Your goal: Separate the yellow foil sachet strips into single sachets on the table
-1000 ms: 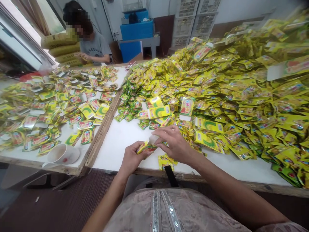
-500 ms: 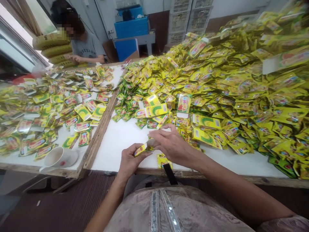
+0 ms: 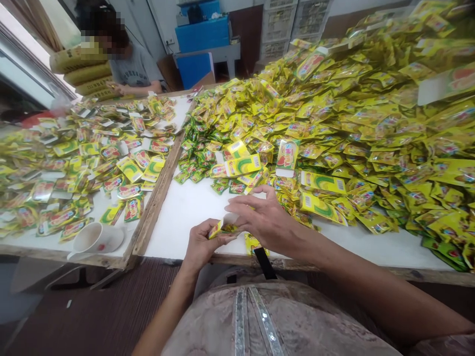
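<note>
Near the table's front edge, my left hand (image 3: 199, 246) is closed around a small yellow printed carton (image 3: 215, 229), thumb on the near side. The carton's right end stands open, with a pale flap raised. My right hand (image 3: 270, 223) comes over from the right, its fingers closed at that flap, and partly hides the end. What lies inside the carton is hard to make out. Below my right hand, a yellow sachet (image 3: 252, 243) lies at the table edge. Several flat cartons (image 3: 243, 165) rest just beyond my hands on the pile.
A large heap of yellow sachets (image 3: 363, 128) covers the right side, with green sachets (image 3: 191, 148) at its left edge. Left of a wooden strip (image 3: 158, 205) lie many filled-looking cartons (image 3: 129, 169) and a white cup (image 3: 98, 240). Another person (image 3: 135, 66) sits at the far left.
The view has shifted slightly. Both hands stay on the carton, and its open end now shows a little more, with small movement of my right fingers at the flap.
</note>
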A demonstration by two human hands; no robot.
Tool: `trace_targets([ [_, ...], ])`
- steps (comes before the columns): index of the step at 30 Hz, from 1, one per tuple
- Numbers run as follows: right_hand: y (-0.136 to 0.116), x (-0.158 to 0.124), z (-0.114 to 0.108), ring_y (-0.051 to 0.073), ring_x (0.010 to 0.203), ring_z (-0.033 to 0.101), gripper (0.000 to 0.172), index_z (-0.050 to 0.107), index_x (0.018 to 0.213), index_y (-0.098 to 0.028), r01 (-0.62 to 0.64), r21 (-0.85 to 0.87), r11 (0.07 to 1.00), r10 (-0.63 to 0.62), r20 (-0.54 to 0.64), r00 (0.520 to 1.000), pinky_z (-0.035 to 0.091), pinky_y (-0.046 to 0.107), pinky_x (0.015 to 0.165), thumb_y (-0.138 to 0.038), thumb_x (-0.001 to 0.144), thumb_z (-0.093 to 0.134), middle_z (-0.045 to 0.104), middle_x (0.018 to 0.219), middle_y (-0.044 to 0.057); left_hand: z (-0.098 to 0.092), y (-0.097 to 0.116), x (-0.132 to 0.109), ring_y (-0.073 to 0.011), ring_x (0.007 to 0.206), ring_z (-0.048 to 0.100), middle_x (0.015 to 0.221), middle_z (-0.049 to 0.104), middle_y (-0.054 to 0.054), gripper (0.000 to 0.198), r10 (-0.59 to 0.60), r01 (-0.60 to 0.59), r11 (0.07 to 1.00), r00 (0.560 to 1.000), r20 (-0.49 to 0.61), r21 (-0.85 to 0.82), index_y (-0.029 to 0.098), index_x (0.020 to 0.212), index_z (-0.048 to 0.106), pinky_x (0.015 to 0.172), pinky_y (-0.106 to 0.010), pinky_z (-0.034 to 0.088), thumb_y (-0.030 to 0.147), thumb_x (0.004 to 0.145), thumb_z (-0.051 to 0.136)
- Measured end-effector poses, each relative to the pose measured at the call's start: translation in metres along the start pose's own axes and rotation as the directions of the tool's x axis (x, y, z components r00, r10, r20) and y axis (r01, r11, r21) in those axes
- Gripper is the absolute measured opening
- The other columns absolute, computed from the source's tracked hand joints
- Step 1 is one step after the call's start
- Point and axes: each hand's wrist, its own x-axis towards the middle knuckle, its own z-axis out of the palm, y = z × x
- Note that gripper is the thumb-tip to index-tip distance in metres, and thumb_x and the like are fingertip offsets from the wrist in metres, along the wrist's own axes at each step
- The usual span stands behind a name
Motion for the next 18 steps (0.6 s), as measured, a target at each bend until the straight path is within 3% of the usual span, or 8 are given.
trace_targets([
  [5, -0.01, 0.005, -0.013, 0.019, 0.095, 0.058, 0.026, 0.052, 0.103, -0.017, -0.016, 0.007, 1.0, 0.015, 0.145, 0.989, 0.021, 0.043, 0.093, -0.004, 0.087, 0.035, 0.064, 0.111, 0.012, -0.001, -0.003, 0.0, -0.0139, 0.064, 0.057, 0.069, 0.068, 0.001, 0.026, 0.045, -0.044, 0.998, 0.999, 0.0, 0.043, 0.015, 0.074, 0.07, 0.062, -0.024, 0.045, 0.025, 0.053, 0.083],
  [9, -0.017, 0.009, -0.011, 0.016, 0.076, 0.056, 0.02, 0.05, 0.09, -0.016, -0.042, -0.019, 0.999, 0.044, 0.122, 0.992, 0.023, 0.04, 0.092, -0.005, 0.087, 0.034, 0.064, 0.094, 0.008, -0.001, -0.002, 0.0, -0.01, 0.059, 0.052, 0.064, 0.065, 0.004, 0.024, 0.067, -0.066, 0.997, 0.998, -0.01, 0.037, 0.017, 0.074, 0.071, 0.058, -0.021, 0.041, 0.024, 0.055, 0.082],
  [15, -0.017, 0.007, -0.005, 0.014, 0.069, 0.052, 0.019, 0.049, 0.089, -0.017, -0.083, -0.021, 0.996, 0.085, 0.13, 0.988, 0.022, 0.038, 0.093, -0.004, 0.081, 0.038, 0.06, 0.08, 0.002, 0.0, -0.001, 0.001, -0.0105, 0.059, 0.053, 0.064, 0.067, 0.003, 0.024, 0.025, -0.025, 1.0, 1.0, 0.014, -0.004, 0.016, 0.073, 0.07, 0.058, -0.021, 0.042, 0.024, 0.054, 0.082],
  [18, -0.012, 0.005, -0.004, 0.014, 0.074, 0.054, 0.02, 0.051, 0.092, -0.018, -0.086, 0.008, 0.996, 0.085, 0.09, 0.992, 0.02, 0.038, 0.094, -0.005, 0.082, 0.04, 0.063, 0.082, 0.001, 0.0, -0.001, 0.0, -0.0122, 0.06, 0.055, 0.064, 0.067, 0.001, 0.026, -0.013, 0.013, 0.999, 1.0, 0.018, -0.032, 0.015, 0.073, 0.069, 0.059, -0.023, 0.044, 0.026, 0.054, 0.082],
])
